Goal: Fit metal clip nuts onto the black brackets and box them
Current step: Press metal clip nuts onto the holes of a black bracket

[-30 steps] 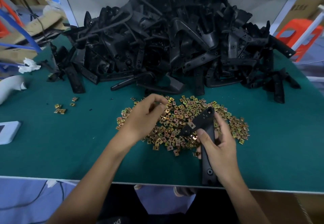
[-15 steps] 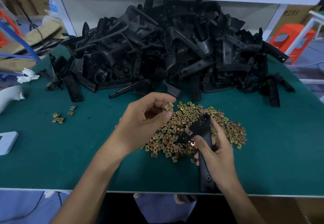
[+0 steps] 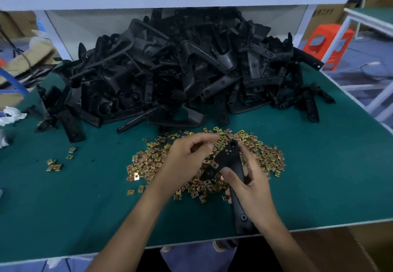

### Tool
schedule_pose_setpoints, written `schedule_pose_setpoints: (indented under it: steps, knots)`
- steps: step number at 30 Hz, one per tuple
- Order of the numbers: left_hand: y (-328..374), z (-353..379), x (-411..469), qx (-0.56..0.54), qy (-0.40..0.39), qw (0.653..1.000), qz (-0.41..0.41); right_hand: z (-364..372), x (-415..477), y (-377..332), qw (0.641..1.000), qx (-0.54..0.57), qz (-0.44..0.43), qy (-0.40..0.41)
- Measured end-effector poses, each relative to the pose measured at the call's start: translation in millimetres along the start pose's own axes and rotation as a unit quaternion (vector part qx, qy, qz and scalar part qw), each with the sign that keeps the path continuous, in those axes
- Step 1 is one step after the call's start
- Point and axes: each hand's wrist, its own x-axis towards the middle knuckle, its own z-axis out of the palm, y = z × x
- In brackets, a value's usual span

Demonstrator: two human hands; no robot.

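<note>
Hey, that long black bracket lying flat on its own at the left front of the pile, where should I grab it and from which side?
Take the lone bracket across its narrow width near the middle, coming straight down from above. It lies flat on the green mat, long and slim, so thumb and fingers can likely straddle its two long edges. Its near end points toward you and looks clear of the bracket pile.

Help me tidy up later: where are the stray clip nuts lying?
The stray nuts lie on the green mat, left of the main nut pile and just before the bracket heap.
</note>
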Motion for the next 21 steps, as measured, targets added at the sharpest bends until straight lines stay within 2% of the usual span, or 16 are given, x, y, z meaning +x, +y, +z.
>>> schedule_pose_setpoints:
  steps: [6,13,21]
  knots:
    - [-5.9,17.9,13.9,-0.026,0.026,0.997,-0.066,0.4,1.4,-6.2,1.0,0.026,0.012,0.005]
    - [1.0,16.7,10.5,-0.163,-0.003,0.98,-0.111,1.3,2.9,3.7,0.998,0.053,0.037,0.002]
    - [6.0,21.7,10.2,-0.155,0.018,0.98,-0.126,0.3,2.7,12.7,0.998,0.061,0.033,-0.005]
